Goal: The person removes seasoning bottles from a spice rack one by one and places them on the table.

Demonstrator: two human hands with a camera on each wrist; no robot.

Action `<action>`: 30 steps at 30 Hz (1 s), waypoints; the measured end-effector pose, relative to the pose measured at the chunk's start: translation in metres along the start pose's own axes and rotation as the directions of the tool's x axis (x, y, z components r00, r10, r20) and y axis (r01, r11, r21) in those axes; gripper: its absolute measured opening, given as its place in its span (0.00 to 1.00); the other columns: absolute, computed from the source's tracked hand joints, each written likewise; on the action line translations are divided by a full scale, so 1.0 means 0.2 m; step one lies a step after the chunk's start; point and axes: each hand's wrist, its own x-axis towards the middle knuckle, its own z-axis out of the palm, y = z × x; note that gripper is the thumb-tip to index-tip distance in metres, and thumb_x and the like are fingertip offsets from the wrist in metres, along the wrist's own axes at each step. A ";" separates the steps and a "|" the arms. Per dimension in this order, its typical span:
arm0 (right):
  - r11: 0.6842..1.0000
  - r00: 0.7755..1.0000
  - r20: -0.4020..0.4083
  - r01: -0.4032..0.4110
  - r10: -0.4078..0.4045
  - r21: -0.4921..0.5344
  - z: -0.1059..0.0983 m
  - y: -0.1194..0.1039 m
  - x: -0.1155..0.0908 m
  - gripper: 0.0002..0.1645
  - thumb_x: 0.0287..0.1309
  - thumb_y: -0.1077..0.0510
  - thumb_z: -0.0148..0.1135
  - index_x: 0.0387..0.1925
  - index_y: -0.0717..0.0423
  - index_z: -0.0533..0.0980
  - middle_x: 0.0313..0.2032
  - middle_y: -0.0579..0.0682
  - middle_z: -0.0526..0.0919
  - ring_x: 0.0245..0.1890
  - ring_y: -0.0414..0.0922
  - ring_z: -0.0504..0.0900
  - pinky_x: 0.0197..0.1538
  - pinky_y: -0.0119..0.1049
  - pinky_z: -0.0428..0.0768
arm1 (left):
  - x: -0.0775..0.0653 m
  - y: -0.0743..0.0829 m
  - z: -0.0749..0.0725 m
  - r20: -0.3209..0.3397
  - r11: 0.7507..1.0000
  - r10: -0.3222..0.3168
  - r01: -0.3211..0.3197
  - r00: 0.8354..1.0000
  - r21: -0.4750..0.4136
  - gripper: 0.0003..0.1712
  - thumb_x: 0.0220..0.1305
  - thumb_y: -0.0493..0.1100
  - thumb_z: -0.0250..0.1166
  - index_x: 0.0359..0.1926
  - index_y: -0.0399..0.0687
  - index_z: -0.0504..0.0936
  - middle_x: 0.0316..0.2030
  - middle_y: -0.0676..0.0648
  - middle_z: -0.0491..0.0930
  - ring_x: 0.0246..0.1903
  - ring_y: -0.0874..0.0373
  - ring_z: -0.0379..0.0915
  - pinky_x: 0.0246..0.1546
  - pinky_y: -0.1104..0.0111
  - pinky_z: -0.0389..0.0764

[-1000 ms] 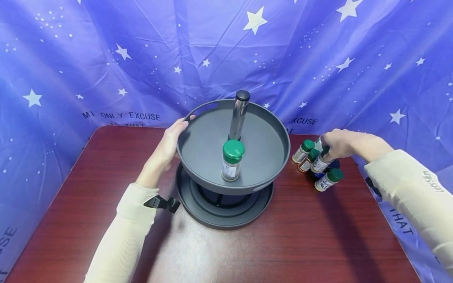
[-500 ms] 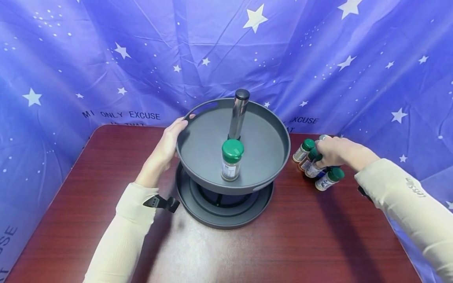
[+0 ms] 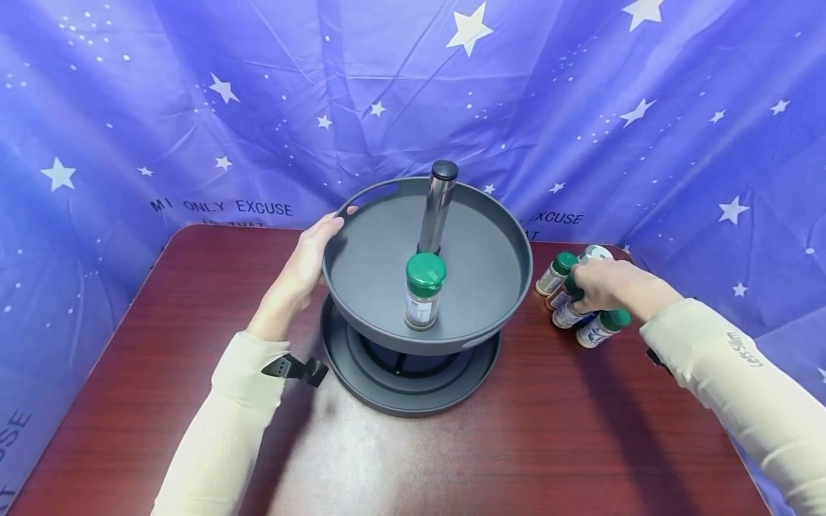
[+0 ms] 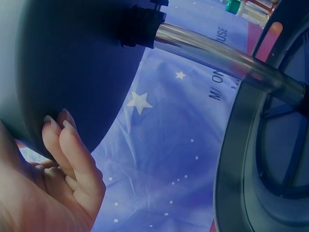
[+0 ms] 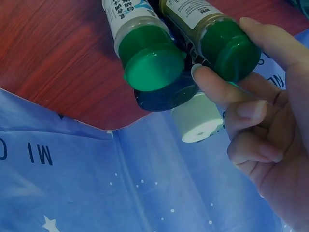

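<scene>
My left hand (image 3: 306, 261) grips the left rim of the upper dark grey round tray (image 3: 368, 279), and in the left wrist view its fingertips (image 4: 72, 140) press the tray's underside. On that tray stands a green-capped spice jar (image 3: 422, 294), in front of the metal post (image 3: 437, 211). At the right, my right hand (image 3: 606, 287) pinches another green-capped spice jar (image 3: 566, 315) by its cap. The right wrist view has thumb and index finger on either side of this green cap (image 5: 231, 50), the other fingers curled.
Around the right hand stand more green-capped jars (image 3: 557, 274), (image 3: 600, 330) and a white-capped container (image 5: 197, 118). Below the upper tray is a wider-spaced lower round tray (image 3: 409, 408) on the reddish wooden table (image 3: 548, 444). A starry blue curtain (image 3: 258, 107) hangs behind.
My right hand has shifted left and slightly nearer, the jar at its fingers shifting left too. The white-capped container now shows behind the hand. My left hand and the tray stay put.
</scene>
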 end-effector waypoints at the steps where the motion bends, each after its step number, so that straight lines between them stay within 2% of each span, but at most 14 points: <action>1: 1.000 1.000 0.002 0.000 0.000 -0.001 0.00 0.00 0.00 0.22 0.46 0.48 0.76 0.30 0.59 0.75 0.27 0.52 0.80 0.30 0.50 0.79 0.32 0.54 0.80 | 0.00 0.00 0.00 0.001 1.000 0.001 -0.001 1.000 0.000 0.27 0.77 0.54 0.39 0.72 0.60 0.65 0.61 0.47 0.73 0.42 0.60 0.76 0.39 0.67 0.81; 5: 1.000 1.000 0.007 -0.004 0.004 0.000 0.01 0.00 0.00 0.21 0.46 0.49 0.76 0.30 0.60 0.75 0.27 0.51 0.79 0.29 0.50 0.79 0.32 0.53 0.80 | 0.00 0.01 0.00 0.000 1.000 0.005 -0.005 1.000 -0.003 0.27 0.77 0.54 0.39 0.73 0.59 0.65 0.61 0.47 0.73 0.43 0.60 0.76 0.40 0.67 0.81; 11: 1.000 1.000 0.010 0.002 -0.002 0.012 0.02 -0.01 0.00 0.20 0.45 0.50 0.75 0.27 0.60 0.76 0.25 0.52 0.79 0.26 0.49 0.79 0.32 0.53 0.81 | 0.00 0.01 0.00 0.007 1.000 -0.003 0.003 1.000 0.003 0.27 0.77 0.55 0.40 0.72 0.62 0.65 0.57 0.46 0.74 0.39 0.60 0.77 0.35 0.64 0.83; 15: 1.000 1.000 0.009 0.008 -0.008 0.006 0.04 -0.01 0.01 0.19 0.46 0.50 0.75 0.27 0.59 0.75 0.24 0.51 0.79 0.25 0.49 0.78 0.31 0.52 0.80 | 0.00 0.01 0.00 0.008 1.000 -0.008 0.008 1.000 0.003 0.27 0.77 0.55 0.40 0.72 0.62 0.65 0.57 0.46 0.74 0.40 0.60 0.77 0.35 0.63 0.83; 18: 1.000 1.000 -0.009 0.005 -0.005 -0.010 0.05 -0.01 0.01 0.21 0.45 0.50 0.75 0.28 0.60 0.74 0.25 0.53 0.79 0.26 0.51 0.80 0.31 0.54 0.80 | 0.00 0.00 0.00 0.006 1.000 0.000 0.000 1.000 0.008 0.27 0.77 0.55 0.40 0.72 0.61 0.65 0.58 0.46 0.74 0.41 0.59 0.77 0.36 0.64 0.82; 23: 0.999 0.998 -0.056 0.000 -0.002 -0.036 0.05 -0.02 0.01 0.24 0.43 0.49 0.76 0.29 0.62 0.73 0.26 0.56 0.80 0.28 0.55 0.82 0.34 0.59 0.81 | 0.00 0.01 0.01 -0.006 1.000 0.001 -0.001 1.000 0.006 0.27 0.76 0.55 0.41 0.71 0.62 0.66 0.54 0.48 0.75 0.37 0.61 0.77 0.32 0.64 0.82; 25: 0.999 0.998 -0.057 -0.001 -0.001 -0.038 0.05 -0.01 0.01 0.25 0.43 0.49 0.76 0.30 0.62 0.73 0.26 0.56 0.80 0.28 0.55 0.82 0.34 0.59 0.81 | 0.00 0.01 0.00 -0.011 1.000 -0.007 0.007 1.000 0.002 0.26 0.76 0.56 0.41 0.71 0.64 0.67 0.50 0.48 0.76 0.32 0.61 0.77 0.28 0.64 0.81; 30: 0.999 0.999 -0.044 -0.013 0.012 -0.037 0.05 -0.01 0.01 0.27 0.44 0.49 0.76 0.32 0.64 0.71 0.27 0.57 0.79 0.29 0.56 0.81 0.34 0.59 0.81 | 0.00 0.00 0.00 -0.017 1.000 -0.011 0.011 1.000 0.003 0.26 0.76 0.55 0.41 0.70 0.64 0.68 0.48 0.50 0.76 0.32 0.61 0.77 0.27 0.64 0.81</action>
